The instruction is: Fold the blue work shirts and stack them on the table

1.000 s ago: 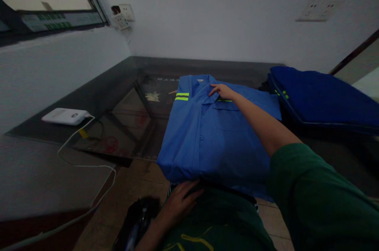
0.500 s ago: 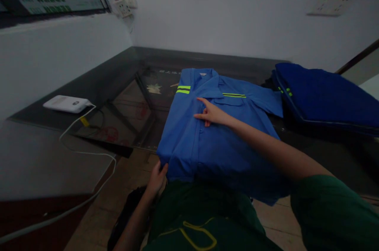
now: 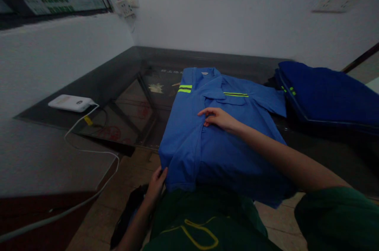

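Observation:
A blue short-sleeved work shirt (image 3: 180,136) with yellow-green stripes lies front up, its collar away from me and its hem hanging over the near table edge. My left hand (image 3: 156,183) is closed on the shirt's lower left edge, thumb on top and fingers partly hidden beneath the cloth. On the front opening, just below the collar, my right hand (image 3: 218,118) has its fingers bent around the placket edge. The forefinger reaches over the cloth to the left; the other fingertips are partly tucked out of sight.
Dark blue folded clothes (image 3: 331,93) are stacked on the right of the dark glass-topped table (image 3: 251,63). A white power bank (image 3: 71,102) with a white cable (image 3: 89,150) lies at the left. Wall sockets (image 3: 336,1) sit above the table.
My right hand has moved slightly down along the front opening, its fingers curling from a pointing spread. The placket edge has shifted and wrinkled there. My left hand stays at the lower left edge.

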Action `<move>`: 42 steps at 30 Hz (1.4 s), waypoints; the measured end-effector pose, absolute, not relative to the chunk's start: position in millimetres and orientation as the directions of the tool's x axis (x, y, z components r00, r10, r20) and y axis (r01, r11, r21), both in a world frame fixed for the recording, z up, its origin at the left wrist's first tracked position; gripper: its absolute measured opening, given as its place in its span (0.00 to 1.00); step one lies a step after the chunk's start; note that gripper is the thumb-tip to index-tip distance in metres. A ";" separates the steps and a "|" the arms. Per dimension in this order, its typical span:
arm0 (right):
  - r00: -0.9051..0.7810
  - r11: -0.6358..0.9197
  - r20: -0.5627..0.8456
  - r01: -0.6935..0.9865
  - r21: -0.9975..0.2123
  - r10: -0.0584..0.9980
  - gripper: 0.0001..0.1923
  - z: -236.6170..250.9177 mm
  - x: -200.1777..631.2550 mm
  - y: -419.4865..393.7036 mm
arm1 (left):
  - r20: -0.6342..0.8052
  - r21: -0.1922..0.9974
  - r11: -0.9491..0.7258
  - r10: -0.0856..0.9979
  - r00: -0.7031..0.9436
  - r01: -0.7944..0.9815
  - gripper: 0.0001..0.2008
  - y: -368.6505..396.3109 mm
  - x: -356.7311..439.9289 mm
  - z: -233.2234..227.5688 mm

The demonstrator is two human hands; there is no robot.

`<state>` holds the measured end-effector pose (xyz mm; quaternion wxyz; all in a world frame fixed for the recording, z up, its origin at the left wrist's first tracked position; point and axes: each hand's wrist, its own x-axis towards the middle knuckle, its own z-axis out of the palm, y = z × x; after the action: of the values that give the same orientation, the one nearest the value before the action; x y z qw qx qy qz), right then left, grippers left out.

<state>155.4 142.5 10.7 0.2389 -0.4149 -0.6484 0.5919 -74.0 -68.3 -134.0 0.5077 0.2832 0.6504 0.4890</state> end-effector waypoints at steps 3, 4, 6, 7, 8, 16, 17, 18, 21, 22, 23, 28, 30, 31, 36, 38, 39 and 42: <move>-0.574 -0.014 -0.201 0.314 -0.949 0.794 0.17 22.0 164.5 125.6 | -0.378 0.925 0.368 0.875 -0.301 -0.091 0.32 -73.6 -75.0 -132.2; -0.592 0.024 -0.191 0.335 -0.942 0.783 0.16 28.4 168.8 114.4 | -0.371 0.928 0.363 0.879 -0.299 -0.081 0.32 -75.6 -75.4 -130.0; -0.629 0.103 -0.183 0.389 -0.915 0.756 0.10 39.7 177.6 81.7 | -0.360 0.932 0.356 0.888 -0.286 -0.068 0.31 -79.6 -75.8 -124.0; -0.646 0.133 -0.200 0.428 -0.894 0.737 0.08 42.7 181.0 61.2 | -0.357 0.933 0.354 0.893 -0.275 -0.063 0.31 -81.4 -75.8 -120.8; -0.661 0.161 -0.233 0.479 -0.863 0.714 0.11 42.7 183.0 39.2 | -0.357 0.933 0.354 0.897 -0.263 -0.058 0.30 -83.0 -75.5 -117.6; -0.421 0.097 -0.322 0.720 -0.687 0.848 0.16 -47.9 155.7 -56.0 | -0.339 0.936 0.352 0.907 -0.252 0.007 0.28 -86.3 -65.1 -104.9; -0.420 0.065 -0.292 0.656 -0.752 0.859 0.14 -59.6 152.5 -54.3 | -0.329 0.938 0.345 0.907 -0.264 0.014 0.27 -85.2 -63.0 -104.3; -0.423 0.043 -0.261 0.587 -0.809 0.868 0.11 -69.2 150.1 -51.7 | -0.319 0.941 0.338 0.905 -0.280 0.020 0.26 -84.0 -61.0 -103.8; -0.430 0.062 -0.158 0.454 -0.889 0.889 0.06 -85.1 147.8 -44.7 | -0.302 0.947 0.321 0.903 -0.306 0.013 0.26 -81.1 -56.7 -102.6; -0.437 0.086 -0.121 0.426 -0.900 0.891 0.06 -87.1 147.9 -43.9 | -0.304 0.948 0.319 0.903 -0.303 0.000 0.27 -80.8 -55.9 -102.8; -0.444 0.108 -0.087 0.395 -0.912 0.892 0.06 -88.1 147.9 -44.0 | -0.308 0.948 0.318 0.903 -0.300 -0.018 0.27 -80.9 -55.6 -103.5; -0.447 0.106 -0.046 0.308 -0.945 0.893 0.08 -84.4 147.0 -53.5 | -0.310 0.951 0.272 0.845 -0.435 -0.148 0.30 -82.0 -58.2 -113.1; -0.447 0.129 -0.046 0.352 -0.927 0.893 0.09 -80.1 147.0 -57.7 | -0.273 0.962 0.229 0.836 -0.477 -0.149 0.29 -79.7 -58.7 -115.0; -0.431 0.147 -0.027 0.365 -0.919 0.902 0.09 -77.3 147.0 -59.1 | -0.250 0.968 0.210 0.847 -0.469 -0.136 0.28 -78.0 -58.3 -114.3; -0.216 0.172 0.105 0.320 -0.932 0.971 0.22 -62.1 139.4 -56.3 | -0.140 0.990 0.124 0.883 -0.449 -0.066 0.25 -69.5 -50.3 -98.2; -0.172 0.180 0.126 0.346 -0.921 0.977 0.25 -56.6 132.2 -51.8 | -0.115 0.993 0.108 0.873 -0.474 -0.042 0.24 -67.1 -47.5 -92.8; -0.165 0.191 0.139 0.368 -0.910 0.976 0.24 -53.9 128.6 -49.7 | -0.110 0.994 0.107 0.868 -0.484 -0.034 0.24 -65.9 -46.6 -91.8; -0.188 0.239 0.177 0.384 -0.892 0.966 0.20 -46.0 122.4 -46.5 | -0.112 0.993 0.106 0.845 -0.524 -0.042 0.23 -61.5 -46.5 -95.2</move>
<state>122.4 -46.5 -46.0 0.3984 -0.4971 -0.6787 0.3655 -46.5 -61.5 -95.2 0.3750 0.3124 0.6421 0.5912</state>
